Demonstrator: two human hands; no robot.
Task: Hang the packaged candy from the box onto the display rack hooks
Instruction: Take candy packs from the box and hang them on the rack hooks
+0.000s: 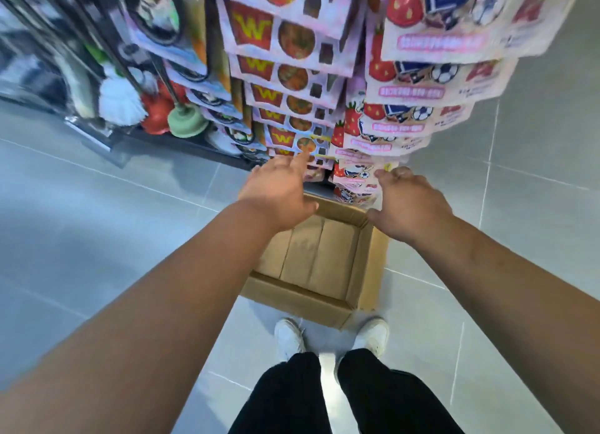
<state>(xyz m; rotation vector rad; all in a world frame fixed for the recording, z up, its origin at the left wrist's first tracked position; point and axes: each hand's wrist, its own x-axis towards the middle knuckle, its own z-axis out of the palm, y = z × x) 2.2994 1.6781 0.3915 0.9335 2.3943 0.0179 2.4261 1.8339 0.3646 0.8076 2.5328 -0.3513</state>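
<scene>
Pinching a candy pack (355,182) by its edge, the right hand (410,201) holds it under the hanging packs (418,83), above the open box (292,292) on the floor. The left hand (279,193) has straight fingers, with one fingertip right by the lowest W pack (282,138).

Pink candy packs (285,37) hang above an open cardboard box (292,292).

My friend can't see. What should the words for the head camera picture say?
Looking down, a person's right hand grips a pink candy pack with strawberries and footballs low on a full display rack, while the left hand reaches toward purple packs marked W. An open brown cardboard box sits on the grey tiled floor below.
</scene>
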